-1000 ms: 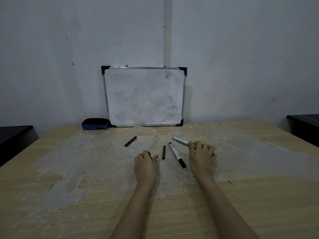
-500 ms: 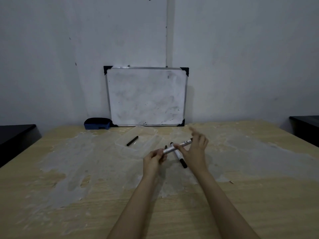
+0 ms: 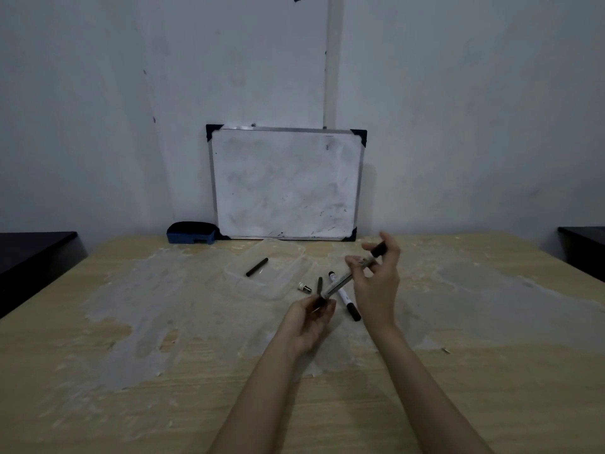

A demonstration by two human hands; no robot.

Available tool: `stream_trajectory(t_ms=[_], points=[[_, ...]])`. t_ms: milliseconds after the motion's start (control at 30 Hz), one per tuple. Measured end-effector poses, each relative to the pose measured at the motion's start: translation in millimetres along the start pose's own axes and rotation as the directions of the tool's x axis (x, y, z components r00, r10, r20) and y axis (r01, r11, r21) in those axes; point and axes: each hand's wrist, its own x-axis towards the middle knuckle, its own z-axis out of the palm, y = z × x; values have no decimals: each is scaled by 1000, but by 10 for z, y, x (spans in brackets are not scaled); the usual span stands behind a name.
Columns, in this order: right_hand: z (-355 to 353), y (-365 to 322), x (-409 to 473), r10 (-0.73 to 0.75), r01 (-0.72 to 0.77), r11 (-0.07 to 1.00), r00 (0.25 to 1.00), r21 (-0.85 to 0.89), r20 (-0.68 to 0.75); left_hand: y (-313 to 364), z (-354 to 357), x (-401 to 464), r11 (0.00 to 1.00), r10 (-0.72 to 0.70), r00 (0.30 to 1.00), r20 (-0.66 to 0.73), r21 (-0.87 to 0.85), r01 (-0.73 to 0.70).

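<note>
Fingers [image 3: 353, 263] of left hand [image 3: 309, 319] and right hand [image 3: 376, 286] curled around one marker [image 3: 339, 281], lower tip hidden in left palm.

Plain workroom: whiteboard [image 3: 286, 183] against bare wall, worn wooden table [image 3: 131, 371], eraser [image 3: 191, 232].

Pale grey wall [image 3: 458, 126], scuffed; light dim and flat. White vertical strip [image 3: 331, 60] runs down it. Smudged whiteboard [image 3: 284, 185] leans on the wall at the far edge of a wooden table [image 3: 131, 404], top patched grey. Dark left cabinet [image 3: 29, 253] and dark right cabinet [image 3: 586, 244] flank the table.
</note>
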Motion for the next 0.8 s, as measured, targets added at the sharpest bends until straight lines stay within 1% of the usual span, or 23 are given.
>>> stream_trajectory(t_ms=[67,100,167,200,233,267,300,333,367,400,433,467,500,533,567,600,633,667,700,733,767,800], points=[[-56,48,43,152,-137,984,980,117,-129,51,4,-26,995,34,999,-1,91,-33],[-84,94,61,251,-217,956,953,196,-168,86,6,-43,988,65,998,-6,141,-64],[-137,191,86,466,-362,840,862,403,-197,183,10,-81,943,182,983,-32,289,-165],[-167,247,91,551,-405,775,809,485,-205,240,13,-102,895,270,962,-51,383,-231],[-199,308,91,612,-430,727,759,535,-222,299,14,-121,824,377,924,-60,478,-305],[-226,363,84,656,-448,695,716,562,-240,363,8,-135,731,494,868,-57,568,-379],[-246,420,73,683,-460,674,686,577,-251,419,1,-152,622,613,789,-49,646,-443],[-258,469,57,701,-471,661,666,584,-255,475,-10,-159,505,720,693,-39,715,-483],[-264,512,43,712,-483,653,654,584,-255,531,-17,-151,397,800,599,-32,778,-488],[-266,545,34,717,-493,651,649,577,-254,591,-25,-129,305,853,522,-21,830,-466],[-262,574,30,718,-502,654,647,566,-255,651,-24,-92,238,879,476,0,866,-439],[-255,596,29,716,-509,659,650,553,-254,706,-14,-44,185,886,464,29,893,-410],[-246,623,31,708,-514,669,659,537,-252,756,-8,11,125,880,471,68,922,-367],[-236,651,32,698,-517,682,672,517,-249,788,4,53,39,872,476,111,955,-295],[-225,686,34,687,-516,693,683,503,-246,795,9,86,-72,867,473,159,978,-197],[-217,719,37,681,-513,699,690,498,-245,780,16,108,-190,864,455,216,976,-102],[-211,747,40,680,-513,700,692,496,-244,735,32,109,-290,856,432,284,955,-54],[-207,764,44,683,-519,699,690,492,-241,665,55,109,-374,831,423,361,926,-54],[-204,783,47,685,-526,699,687,484,-243,576,79,113,-455,785,433,443,887,-82],[-202,790,48,688,-534,700,684,474,-244,473,103,125,-526,720,470,510,843,-109],[-203,796,49,692,-544,699,680,465,-244,365,119,151,-576,654,523,546,808,-123],[-204,793,49,696,-553,696,677,458,-240,257,124,194,-603,601,582,548,789,-119]])
